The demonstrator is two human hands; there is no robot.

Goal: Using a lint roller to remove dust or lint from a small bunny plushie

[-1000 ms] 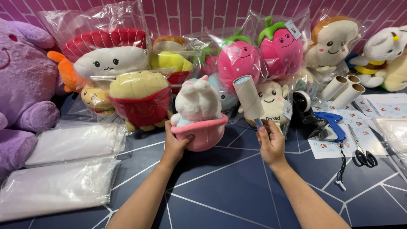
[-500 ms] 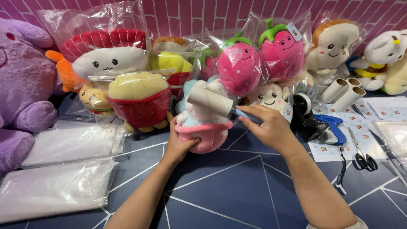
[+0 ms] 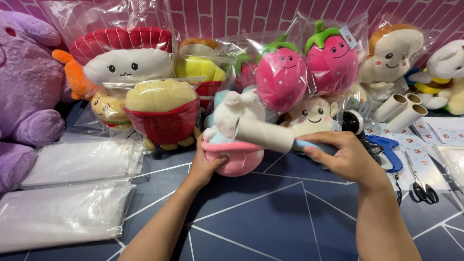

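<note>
Gripping the plush toy (image 3: 232,140) in our left hand (image 3: 205,164), we clasp the lint roller (image 3: 270,135) in our right hand (image 3: 340,157), its axis crosswise leftward against the toy.

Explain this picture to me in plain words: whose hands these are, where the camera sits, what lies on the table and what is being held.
There is no machine here. A person wears a camera on the head, so the one view looks down at their own bare arms. The left hand grips a small white plush in a pink cup and keeps it upright on the dark blue table. The right hand holds a lint roller by its blue handle, the roll lying against the plush. Behind stand bagged plush toys, among them a pink strawberry plush. Flat clear plastic bags lie at the left; scissors and spare rolls lie at the right.
</note>
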